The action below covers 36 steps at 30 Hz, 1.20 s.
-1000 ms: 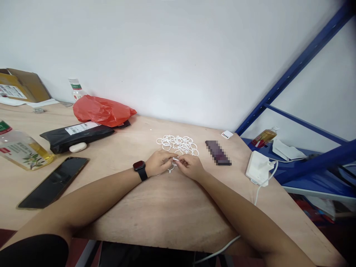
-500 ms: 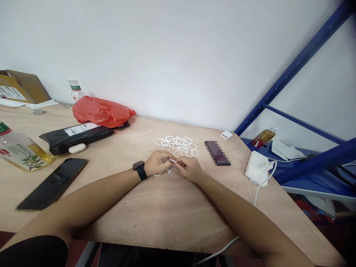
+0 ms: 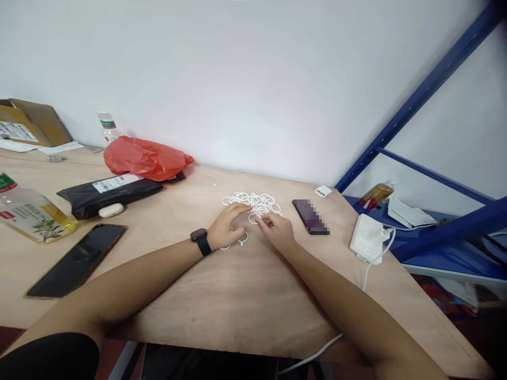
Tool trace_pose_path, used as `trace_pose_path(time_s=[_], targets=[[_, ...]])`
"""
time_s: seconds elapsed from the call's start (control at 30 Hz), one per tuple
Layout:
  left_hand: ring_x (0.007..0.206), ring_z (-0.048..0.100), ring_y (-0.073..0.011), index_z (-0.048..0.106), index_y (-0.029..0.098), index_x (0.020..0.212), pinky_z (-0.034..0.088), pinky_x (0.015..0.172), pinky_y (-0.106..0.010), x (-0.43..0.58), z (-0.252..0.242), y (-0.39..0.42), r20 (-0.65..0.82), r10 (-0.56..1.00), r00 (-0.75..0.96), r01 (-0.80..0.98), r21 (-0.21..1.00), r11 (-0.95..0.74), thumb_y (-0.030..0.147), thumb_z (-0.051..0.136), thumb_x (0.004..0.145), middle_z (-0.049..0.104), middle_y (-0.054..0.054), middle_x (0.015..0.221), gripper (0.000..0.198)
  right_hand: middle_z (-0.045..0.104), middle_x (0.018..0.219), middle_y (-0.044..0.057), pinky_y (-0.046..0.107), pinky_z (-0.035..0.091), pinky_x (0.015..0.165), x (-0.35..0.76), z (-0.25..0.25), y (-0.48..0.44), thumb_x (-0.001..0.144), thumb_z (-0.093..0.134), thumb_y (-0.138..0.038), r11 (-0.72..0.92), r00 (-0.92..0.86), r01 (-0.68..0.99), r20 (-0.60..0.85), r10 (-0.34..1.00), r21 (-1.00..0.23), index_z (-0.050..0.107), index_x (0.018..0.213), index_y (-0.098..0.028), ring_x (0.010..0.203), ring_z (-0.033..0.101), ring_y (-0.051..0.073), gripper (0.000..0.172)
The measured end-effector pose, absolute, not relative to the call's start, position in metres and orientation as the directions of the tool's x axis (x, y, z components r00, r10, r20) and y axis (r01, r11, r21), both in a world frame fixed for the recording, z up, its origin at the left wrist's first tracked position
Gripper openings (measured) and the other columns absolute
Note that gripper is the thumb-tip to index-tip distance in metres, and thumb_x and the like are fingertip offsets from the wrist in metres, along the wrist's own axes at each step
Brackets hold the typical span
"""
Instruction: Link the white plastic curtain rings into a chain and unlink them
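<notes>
A pile of thin white plastic rings, several with small knobs on them, lies on the wooden table. My left hand, with a black watch on its wrist, is open at the near left side of the pile. Its fingers stretch over the rings and its thumb is apart; nothing shows in it. Two more rings lie partly under this hand, one with its knob showing. My right hand is closed, thumb and fingertips pinched at the edge of a white plastic ring at the pile's near side.
A black phone lies to the right, with a white charger block and its cable beyond. On the left are another phone, an earbud case, a black parcel, a red bag and a bottle.
My hands were together, pinching a small white piece between them; now they are apart. My left hand has opened, its fingers reaching forward over the pile. My right fingertips have shifted slightly forward and right.
</notes>
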<state>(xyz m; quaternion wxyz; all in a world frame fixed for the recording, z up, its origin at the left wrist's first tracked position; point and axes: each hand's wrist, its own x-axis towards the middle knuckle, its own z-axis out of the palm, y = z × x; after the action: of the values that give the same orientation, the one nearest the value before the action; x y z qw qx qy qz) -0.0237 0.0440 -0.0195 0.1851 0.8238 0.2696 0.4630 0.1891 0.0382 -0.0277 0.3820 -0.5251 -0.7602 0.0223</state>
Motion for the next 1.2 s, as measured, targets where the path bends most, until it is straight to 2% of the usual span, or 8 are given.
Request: trace_pose_path(time_s=[0.13,0.23,0.4,0.57,0.7,0.87,1.03,1.2], targets=[[0.111,0.056,-0.0243,0.067,0.021,0.105,0.039,0.104,-0.042,-0.025,-0.018,0.041,0.507,0.535,0.675,0.265,0.51,-0.818,0.017,0.061,0.07,0.064,-0.007,0.116,0.035,0.071,0.068,0.0,0.025,0.043,0.06,0.197,-0.023,0.047,0.082,0.066,-0.043,0.24,-0.018,0.853,0.435,0.9,-0.463,0.071,0.088,-0.023,0.066,0.066,0.018,0.022],[0.107,0.058,-0.025,0.069,0.023,0.098,0.038,0.103,-0.042,-0.023,-0.021,0.04,0.387,0.471,0.793,0.285,0.449,-0.847,0.017,0.065,0.064,0.065,-0.005,0.111,0.035,0.072,0.071,0.001,0.025,0.044,0.061,0.194,-0.025,0.042,0.084,0.063,-0.038,0.363,-0.124,0.809,0.471,0.874,-0.462,0.071,0.084,-0.023,0.064,0.065,0.016,0.017],[0.092,0.06,-0.02,0.069,0.018,0.093,0.047,0.087,-0.033,-0.021,-0.027,0.043,0.427,0.516,0.743,0.302,0.475,-0.827,0.011,0.058,0.067,0.065,-0.007,0.099,0.029,0.07,0.069,0.001,0.024,0.042,0.06,0.185,-0.03,0.031,0.087,0.055,-0.024,0.695,-0.461,0.635,0.555,0.692,-0.339,0.066,0.075,-0.021,0.059,0.06,0.013,0.016],[0.083,0.06,-0.0165,0.062,0.016,0.106,0.05,0.076,-0.028,-0.021,-0.027,0.044,0.428,0.602,0.674,0.31,0.576,-0.757,0.016,0.061,0.076,0.064,-0.005,0.093,0.03,0.066,0.064,-0.001,0.023,0.041,0.056,0.191,-0.03,0.033,0.084,0.055,-0.021,0.727,-0.506,0.587,0.54,0.673,-0.356,0.063,0.077,-0.021,0.053,0.055,0.011,0.01],[0.081,0.062,-0.0146,0.052,0.015,0.124,0.051,0.073,-0.026,-0.022,-0.028,0.044,0.403,0.688,0.604,0.265,0.712,-0.65,0.024,0.058,0.086,0.064,-0.006,0.095,0.04,0.064,0.063,-0.003,0.022,0.041,0.056,0.192,-0.029,0.034,0.082,0.058,-0.022,0.763,-0.597,0.548,0.478,0.644,-0.344,0.064,0.093,-0.02,0.053,0.056,0.011,0.012],[0.084,0.062,-0.014,0.05,0.013,0.125,0.052,0.077,-0.027,-0.023,-0.032,0.048,0.414,0.692,0.592,0.148,0.788,-0.598,0.028,0.055,0.092,0.064,-0.007,0.095,0.037,0.065,0.063,-0.002,0.022,0.039,0.056,0.189,-0.033,0.034,0.088,0.055,-0.022,0.742,-0.566,0.6,0.498,0.658,-0.298,0.064,0.089,-0.02,0.053,0.056,0.011,0.009],[0.09,0.061,-0.0155,0.058,0.015,0.116,0.051,0.083,-0.029,-0.023,-0.024,0.044,0.491,0.635,0.597,0.152,0.707,-0.69,0.029,0.05,0.095,0.065,-0.009,0.099,0.026,0.067,0.066,0.0,0.023,0.04,0.059,0.19,-0.033,0.036,0.087,0.059,-0.025,0.704,-0.53,0.659,0.502,0.684,-0.264,0.065,0.094,-0.02,0.059,0.06,0.013,0.01],[0.093,0.061,-0.0174,0.061,0.017,0.109,0.05,0.086,-0.031,-0.022,-0.014,0.036,0.563,0.531,0.633,0.168,0.57,-0.804,0.028,0.045,0.097,0.066,-0.01,0.099,0.023,0.064,0.062,0.001,0.024,0.038,0.056,0.19,-0.033,0.036,0.09,0.052,-0.024,0.733,-0.575,0.643,0.493,0.653,-0.221,0.062,0.073,-0.019,0.056,0.057,0.014,0.02]])
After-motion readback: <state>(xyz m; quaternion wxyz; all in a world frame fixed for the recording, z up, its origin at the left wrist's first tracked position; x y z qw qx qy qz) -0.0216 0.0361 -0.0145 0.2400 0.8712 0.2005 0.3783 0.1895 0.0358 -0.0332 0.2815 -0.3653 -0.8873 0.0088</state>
